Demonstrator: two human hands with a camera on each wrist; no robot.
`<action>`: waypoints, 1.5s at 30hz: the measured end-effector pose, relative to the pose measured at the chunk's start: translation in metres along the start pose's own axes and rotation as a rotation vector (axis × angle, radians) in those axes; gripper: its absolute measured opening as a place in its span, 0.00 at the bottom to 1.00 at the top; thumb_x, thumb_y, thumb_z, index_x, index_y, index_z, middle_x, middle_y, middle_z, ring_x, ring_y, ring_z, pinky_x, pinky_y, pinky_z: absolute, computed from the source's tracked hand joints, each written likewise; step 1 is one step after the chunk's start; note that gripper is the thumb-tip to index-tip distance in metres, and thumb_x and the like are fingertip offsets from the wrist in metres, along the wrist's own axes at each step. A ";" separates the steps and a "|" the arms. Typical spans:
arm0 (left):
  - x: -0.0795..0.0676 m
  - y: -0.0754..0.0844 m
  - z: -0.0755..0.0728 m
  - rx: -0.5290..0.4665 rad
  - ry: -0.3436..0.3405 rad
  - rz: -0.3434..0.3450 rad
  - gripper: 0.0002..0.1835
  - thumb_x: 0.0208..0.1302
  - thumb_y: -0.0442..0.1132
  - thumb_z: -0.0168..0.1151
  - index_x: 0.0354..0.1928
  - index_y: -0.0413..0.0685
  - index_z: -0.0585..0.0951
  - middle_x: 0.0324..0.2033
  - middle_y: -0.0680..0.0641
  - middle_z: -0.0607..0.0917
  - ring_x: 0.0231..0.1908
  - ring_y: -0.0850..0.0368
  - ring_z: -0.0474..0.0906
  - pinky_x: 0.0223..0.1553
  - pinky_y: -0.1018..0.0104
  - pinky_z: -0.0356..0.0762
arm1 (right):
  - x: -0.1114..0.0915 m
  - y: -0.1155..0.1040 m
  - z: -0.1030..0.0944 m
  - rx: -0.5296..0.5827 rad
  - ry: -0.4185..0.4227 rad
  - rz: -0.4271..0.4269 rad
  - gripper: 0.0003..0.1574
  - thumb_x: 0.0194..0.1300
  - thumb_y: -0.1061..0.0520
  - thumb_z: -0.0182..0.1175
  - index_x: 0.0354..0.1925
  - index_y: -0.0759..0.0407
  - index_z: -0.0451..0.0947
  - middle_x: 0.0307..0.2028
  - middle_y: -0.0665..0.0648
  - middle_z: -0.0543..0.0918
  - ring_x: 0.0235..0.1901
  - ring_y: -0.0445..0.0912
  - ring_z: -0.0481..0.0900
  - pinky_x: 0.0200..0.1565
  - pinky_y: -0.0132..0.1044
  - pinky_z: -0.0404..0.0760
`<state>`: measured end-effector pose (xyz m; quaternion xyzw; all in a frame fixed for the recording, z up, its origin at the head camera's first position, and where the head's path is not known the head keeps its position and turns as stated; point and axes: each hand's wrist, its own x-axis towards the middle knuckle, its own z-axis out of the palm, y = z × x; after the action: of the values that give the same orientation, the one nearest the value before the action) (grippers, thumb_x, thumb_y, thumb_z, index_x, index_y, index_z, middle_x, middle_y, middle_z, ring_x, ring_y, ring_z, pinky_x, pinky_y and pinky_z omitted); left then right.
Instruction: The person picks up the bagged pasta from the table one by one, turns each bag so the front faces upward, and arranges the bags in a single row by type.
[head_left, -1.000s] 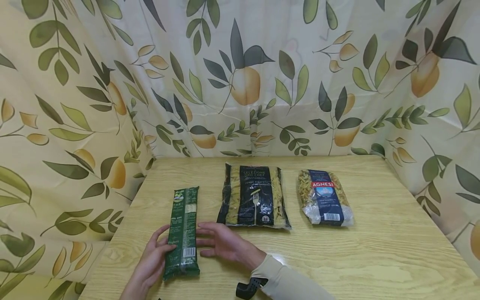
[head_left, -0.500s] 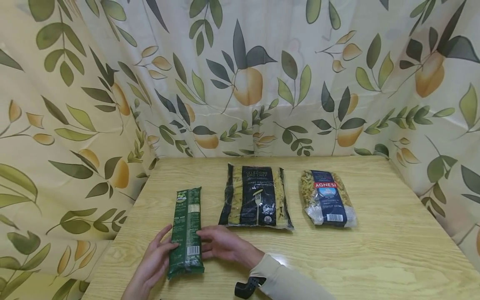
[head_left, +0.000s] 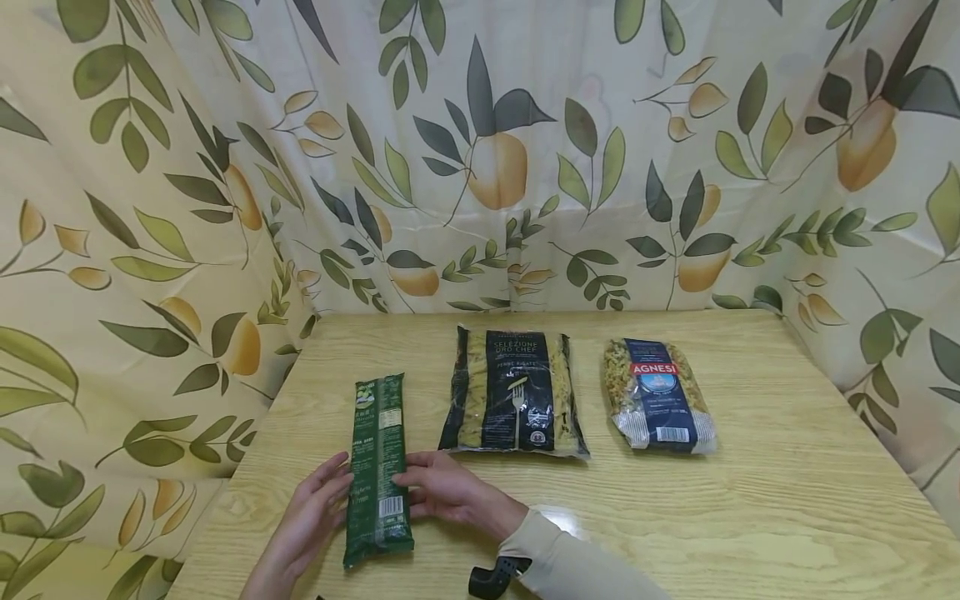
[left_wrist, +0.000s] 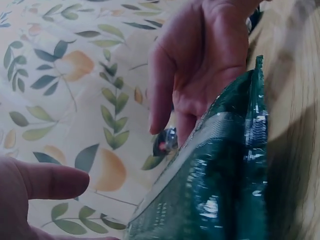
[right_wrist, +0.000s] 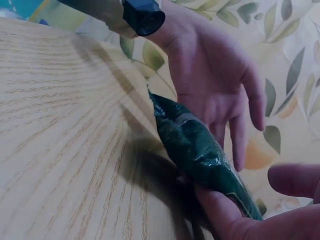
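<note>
A long green packet of spaghetti [head_left: 378, 467] is between my two hands at the left of the table, its near end toward me. My left hand [head_left: 306, 518] touches its left edge; in the left wrist view the left thumb [left_wrist: 60, 181] stands apart from it. My right hand [head_left: 457, 496] is at its right edge, fingers partly hidden under the packet. In the right wrist view the right thumb [right_wrist: 295, 181] is clear of the packet [right_wrist: 195, 142], while a finger [right_wrist: 220, 207] supports it from below. A shadow lies under the packet, which appears raised off the table.
A black bag of penne [head_left: 517, 400] lies at the table's middle, with an Agnesi pasta bag [head_left: 658, 396] to its right. Leaf-and-fruit patterned curtains [head_left: 570, 167] enclose the wooden table [head_left: 787, 483] at the back and sides. A black wrist camera [head_left: 495, 577] hangs below the right cuff.
My right hand has come in against the packet's right edge. The packet has shifted slightly right, and my left thumb has drawn back from its face to the left edge.
</note>
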<state>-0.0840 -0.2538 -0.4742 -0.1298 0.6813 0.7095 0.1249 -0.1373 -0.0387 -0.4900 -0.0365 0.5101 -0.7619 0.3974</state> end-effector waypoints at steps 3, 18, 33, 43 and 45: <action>0.000 0.004 0.001 0.039 -0.003 0.008 0.37 0.80 0.41 0.47 0.80 0.31 0.47 0.80 0.28 0.48 0.79 0.28 0.48 0.75 0.29 0.57 | -0.001 -0.001 0.001 -0.005 -0.012 -0.001 0.42 0.75 0.65 0.55 0.77 0.77 0.49 0.61 0.72 0.78 0.62 0.68 0.80 0.61 0.61 0.81; 0.000 0.008 0.005 0.101 -0.010 0.001 0.35 0.81 0.44 0.47 0.78 0.28 0.54 0.80 0.30 0.51 0.79 0.29 0.46 0.74 0.30 0.59 | -0.004 -0.002 0.001 -0.055 -0.002 -0.034 0.37 0.73 0.72 0.53 0.76 0.70 0.57 0.64 0.69 0.78 0.60 0.61 0.82 0.59 0.58 0.84; -0.001 0.009 0.010 0.052 -0.021 0.011 0.35 0.79 0.44 0.49 0.77 0.28 0.57 0.79 0.29 0.53 0.78 0.28 0.51 0.73 0.30 0.61 | -0.007 -0.005 -0.003 -0.071 0.023 -0.066 0.39 0.69 0.76 0.53 0.76 0.67 0.60 0.64 0.67 0.80 0.58 0.59 0.84 0.54 0.51 0.88; 0.000 0.006 0.019 0.039 -0.047 0.033 0.35 0.78 0.43 0.51 0.77 0.28 0.59 0.80 0.30 0.52 0.79 0.31 0.50 0.74 0.30 0.60 | -0.013 -0.009 -0.003 -0.117 0.051 -0.065 0.40 0.68 0.75 0.58 0.76 0.65 0.61 0.65 0.67 0.81 0.55 0.56 0.87 0.43 0.39 0.91; 0.000 0.007 0.020 0.033 -0.051 0.031 0.35 0.78 0.44 0.51 0.77 0.28 0.59 0.80 0.30 0.53 0.78 0.31 0.51 0.74 0.30 0.60 | -0.014 -0.010 -0.003 -0.128 0.057 -0.071 0.40 0.68 0.75 0.58 0.75 0.65 0.62 0.64 0.67 0.81 0.55 0.56 0.87 0.44 0.40 0.91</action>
<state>-0.0868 -0.2338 -0.4667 -0.0990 0.6915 0.7030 0.1333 -0.1350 -0.0259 -0.4783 -0.0580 0.5673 -0.7421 0.3524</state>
